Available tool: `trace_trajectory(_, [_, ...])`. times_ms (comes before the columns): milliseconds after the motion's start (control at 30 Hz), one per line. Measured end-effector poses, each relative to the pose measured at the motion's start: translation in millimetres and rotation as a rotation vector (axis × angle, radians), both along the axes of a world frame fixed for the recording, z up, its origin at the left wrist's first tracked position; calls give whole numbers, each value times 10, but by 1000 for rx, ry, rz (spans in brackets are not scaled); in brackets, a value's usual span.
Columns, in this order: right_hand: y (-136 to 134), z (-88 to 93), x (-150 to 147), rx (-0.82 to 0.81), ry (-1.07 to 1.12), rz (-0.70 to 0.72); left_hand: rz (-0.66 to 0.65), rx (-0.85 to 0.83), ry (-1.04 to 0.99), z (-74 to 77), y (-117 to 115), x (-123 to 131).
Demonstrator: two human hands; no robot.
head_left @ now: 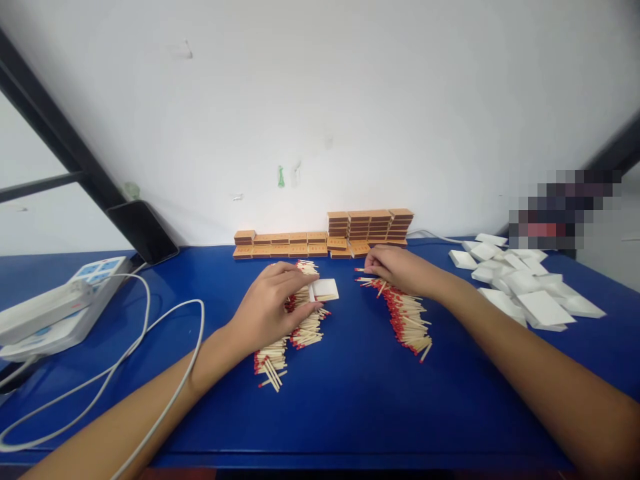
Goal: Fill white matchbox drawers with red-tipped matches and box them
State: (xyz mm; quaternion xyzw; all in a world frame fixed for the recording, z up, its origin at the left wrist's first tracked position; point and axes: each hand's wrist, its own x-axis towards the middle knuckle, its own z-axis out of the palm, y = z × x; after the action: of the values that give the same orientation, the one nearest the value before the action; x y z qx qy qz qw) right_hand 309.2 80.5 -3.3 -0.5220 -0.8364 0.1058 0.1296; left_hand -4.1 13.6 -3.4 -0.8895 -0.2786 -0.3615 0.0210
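My left hand [275, 298] grips a small white matchbox tray [325, 288] between thumb and fingers, and a few matches lie along the tray's near side. Under and around that hand spreads a pile of red-tipped matches [307, 331], reaching toward the front left. My right hand [393, 268] is closed in a pinch at the far end of a second match pile [407, 319]. A match with a red head pokes out from its fingertips; whether more are held is hidden by the fingers.
Along the wall stand stacked orange-brown matchboxes [370, 227], higher on the right. White trays [525, 277] lie heaped at the right. A power strip [80, 293], a dark phone [144, 230] and a loose white cable [203, 320] crossing my left forearm are on the left of the blue table [340, 413].
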Motion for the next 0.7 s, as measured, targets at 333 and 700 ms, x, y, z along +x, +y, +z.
trace_trajectory(333, [-557, 246, -522, 135, 269, 201, 37, -52, -42, -17, -27, 29])
trace_trajectory(700, [-620, 147, -627, 220, 233, 235, 6, -52, -64, -26, -33, 51])
